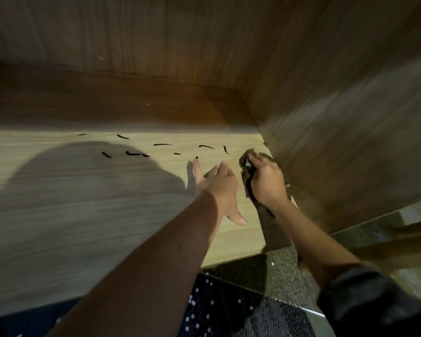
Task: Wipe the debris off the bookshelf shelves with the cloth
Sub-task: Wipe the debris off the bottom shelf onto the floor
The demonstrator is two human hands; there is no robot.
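R hand (267,183) gripped the cloth (247,166) w/ curled fingers, on the shelf (83,215). L hand (219,186) lay flat, fingers straight, just left of it. Debris (161,144) sat beyond both.

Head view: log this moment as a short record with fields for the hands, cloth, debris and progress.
left hand: open, fingers straight, just left of the cloth; contact with the shelf unclear
right hand: grips the cloth down on the shelf, close to the right side panel
cloth: dark, bunched under the right hand
debris: several dark strips scattered on the shelf, beyond and left of both hands
progress: debris not yet wiped off
below: grey carpet
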